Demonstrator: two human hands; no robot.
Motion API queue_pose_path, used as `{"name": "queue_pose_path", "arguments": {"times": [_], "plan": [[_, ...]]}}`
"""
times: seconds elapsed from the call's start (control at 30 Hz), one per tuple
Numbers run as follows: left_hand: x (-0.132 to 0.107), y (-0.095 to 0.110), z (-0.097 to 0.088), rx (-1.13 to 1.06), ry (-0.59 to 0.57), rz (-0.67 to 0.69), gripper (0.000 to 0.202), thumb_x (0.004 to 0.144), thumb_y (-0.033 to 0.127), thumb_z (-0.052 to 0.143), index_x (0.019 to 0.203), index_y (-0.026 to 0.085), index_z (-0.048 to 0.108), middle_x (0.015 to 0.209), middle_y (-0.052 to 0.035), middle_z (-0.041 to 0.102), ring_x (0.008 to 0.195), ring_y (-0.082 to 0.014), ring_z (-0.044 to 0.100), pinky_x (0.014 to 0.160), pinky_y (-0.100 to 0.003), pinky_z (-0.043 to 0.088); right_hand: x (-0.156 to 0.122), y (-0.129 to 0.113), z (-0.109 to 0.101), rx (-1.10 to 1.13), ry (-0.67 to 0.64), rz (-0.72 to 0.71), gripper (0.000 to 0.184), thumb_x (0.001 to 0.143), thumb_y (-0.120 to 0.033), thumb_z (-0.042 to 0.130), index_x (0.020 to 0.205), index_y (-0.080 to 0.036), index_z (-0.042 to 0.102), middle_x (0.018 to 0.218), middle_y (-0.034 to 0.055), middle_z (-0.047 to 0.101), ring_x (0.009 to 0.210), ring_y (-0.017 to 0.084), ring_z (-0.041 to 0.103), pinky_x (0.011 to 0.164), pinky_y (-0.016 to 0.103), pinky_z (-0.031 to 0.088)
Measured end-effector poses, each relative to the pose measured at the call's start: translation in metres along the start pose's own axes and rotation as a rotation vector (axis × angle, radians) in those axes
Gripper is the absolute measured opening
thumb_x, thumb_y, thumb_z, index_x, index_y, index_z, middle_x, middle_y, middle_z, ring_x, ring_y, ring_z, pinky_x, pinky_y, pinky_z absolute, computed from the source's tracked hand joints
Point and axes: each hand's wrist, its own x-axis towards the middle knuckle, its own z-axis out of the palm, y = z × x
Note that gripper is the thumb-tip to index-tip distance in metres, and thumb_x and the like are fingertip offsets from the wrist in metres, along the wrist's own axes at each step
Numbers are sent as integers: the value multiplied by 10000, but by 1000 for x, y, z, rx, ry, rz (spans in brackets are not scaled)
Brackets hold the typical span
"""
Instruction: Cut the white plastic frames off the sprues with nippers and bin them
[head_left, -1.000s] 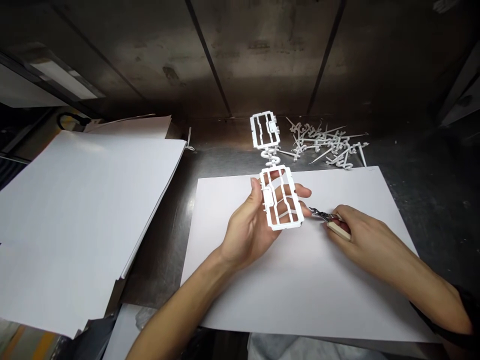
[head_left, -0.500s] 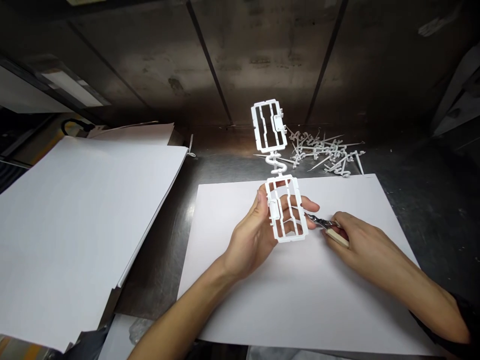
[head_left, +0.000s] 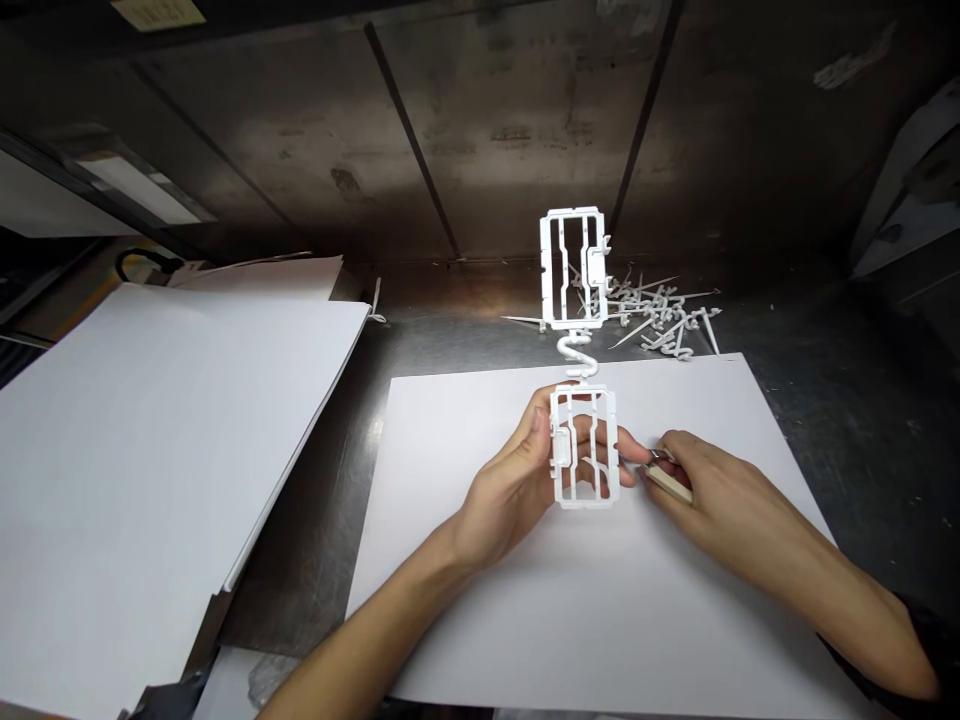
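My left hand grips the lower part of a white plastic molding, thumb on its left edge and fingers behind it. Two rectangular frames make up the piece, joined by an S-shaped runner; the upper frame stands above the hand. My right hand is closed around cutting pliers with cream handles. Their metal jaws are mostly hidden behind the left fingertips, so whether they touch the molding cannot be told.
A white sheet lies under both hands on a dark metal bench. Behind it is a heap of white cut-off runners. At the left a stack of white sheets has its edge close by. A metal wall rises at the back.
The molding has turned more upright and shifted slightly right with my left hand. The pliers' jaws, plainly visible before, are now mostly covered by the left fingers.
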Motion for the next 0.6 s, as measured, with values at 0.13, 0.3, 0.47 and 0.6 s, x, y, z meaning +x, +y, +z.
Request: {"name": "queue_pose_path", "arguments": {"times": [0.13, 0.3, 0.47, 0.6], "plan": [[0, -3, -1, 2, -3, -5, 441, 1181, 500, 254, 1298, 196, 550, 1213, -162, 742, 1059, -244, 742, 974, -388, 527, 0, -2, 0, 2, 7, -14, 320, 1069, -530, 421, 934, -249, 492, 909, 21, 624, 758, 221, 605, 634, 341, 402], [0, -4, -1, -12, -5, -26, 476, 1176, 519, 262, 1292, 181, 575, 1198, -161, 736, 1053, -246, 732, 985, -396, 522, 1, -4, -2, -9, 7, -3, 325, 1055, -534, 406, 915, -251, 483, 906, 34, 621, 751, 231, 601, 612, 340, 383], [0, -4, 0, -7, 15, -49, 493, 1170, 542, 262, 1290, 174, 569, 1191, -169, 732, 1045, -255, 729, 989, -408, 515, 2, -5, -2, -1, 9, 3, 341, 1049, -551, 403, 901, -252, 469, 903, 40, 617, 746, 234, 602, 605, 339, 381], [0, -6, 0, -7, 9, -47, 450, 1168, 549, 274, 1316, 213, 534, 1179, -152, 737, 1034, -255, 725, 977, -411, 504, 1, -3, 2, 5, 22, -33, 261, 1041, -476, 405, 928, -250, 473, 916, 40, 615, 769, 237, 611, 629, 339, 396]]}}
